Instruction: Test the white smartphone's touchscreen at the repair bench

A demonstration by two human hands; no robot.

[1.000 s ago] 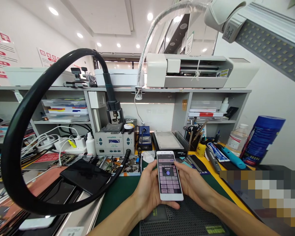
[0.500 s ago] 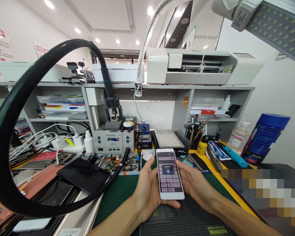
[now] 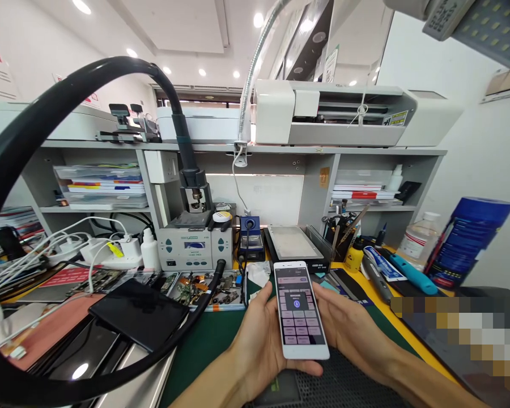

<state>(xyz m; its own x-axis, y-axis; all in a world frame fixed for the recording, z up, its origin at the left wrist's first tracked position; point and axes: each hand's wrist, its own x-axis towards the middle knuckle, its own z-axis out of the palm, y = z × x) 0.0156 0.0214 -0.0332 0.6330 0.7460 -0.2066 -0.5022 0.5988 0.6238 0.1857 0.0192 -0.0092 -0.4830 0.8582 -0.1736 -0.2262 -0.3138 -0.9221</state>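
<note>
A white smartphone (image 3: 301,326) is held tilted up between my two hands, its screen lit with a grid of pinkish tiles and a dark pop-up box. My left hand (image 3: 259,343) supports it from the left and below, thumb at the left edge and a finger showing under the bottom edge. Against the phone's right edge rests my right hand (image 3: 351,320), its thumb along the side and its other fingers largely hidden behind. Below the hands lies a black perforated mat (image 3: 344,385) on a green work mat (image 3: 210,334).
A thick black hose (image 3: 110,379) loops across the left, from a grey rework station (image 3: 195,249). A parts tray (image 3: 233,289), black tablet-like panel (image 3: 138,311) and stacked devices lie left. A flat heating plate (image 3: 293,242), tool holder (image 3: 342,232) and blue can (image 3: 470,243) stand right.
The phone and both hands sit slightly lower and further right in the view, which has itself shifted a little. My grip on the phone and its screen look the same.
</note>
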